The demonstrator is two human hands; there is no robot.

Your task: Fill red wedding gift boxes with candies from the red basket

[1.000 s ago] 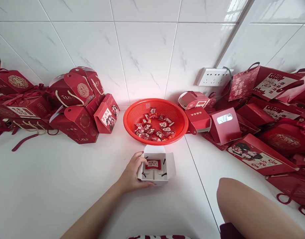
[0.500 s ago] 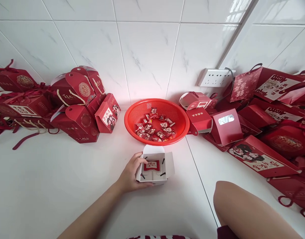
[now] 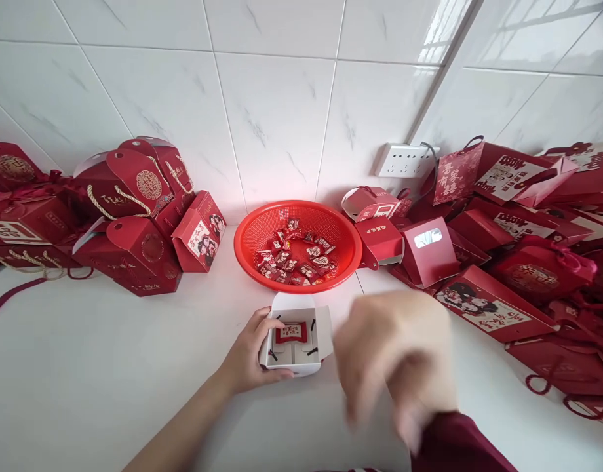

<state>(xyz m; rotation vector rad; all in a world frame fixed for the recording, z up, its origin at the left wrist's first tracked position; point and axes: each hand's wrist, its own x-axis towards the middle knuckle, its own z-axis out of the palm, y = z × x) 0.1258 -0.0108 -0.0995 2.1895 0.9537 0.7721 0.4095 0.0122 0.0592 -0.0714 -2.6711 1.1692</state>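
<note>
My left hand (image 3: 252,351) grips the left side of a small gift box (image 3: 301,368), thumb along the near wall and fingers over the left edge. The box stands with its top flaps up, showing a white inside. One red wrapped candy (image 3: 291,332) lies in it, near the far wall. My right hand (image 3: 392,354), smeared by motion, hovers right of the box, apart from it; what its fingers do is unclear. Beyond the box stands a red plastic basket (image 3: 348,262) with several wrapped candies (image 3: 284,259) inside.
Red gift boxes (image 3: 134,252) are stacked at the left. Many more red boxes (image 3: 498,305) pile up along the right. A white power strip (image 3: 404,160) with a grey cord sits against the tiled wall (image 3: 276,111). A seam crosses the white table (image 3: 109,367).
My right hand has come from the lower right edge to beside the box, turning over in a blur. My left hand keeps hold of the box. The view has shifted slightly right.
</note>
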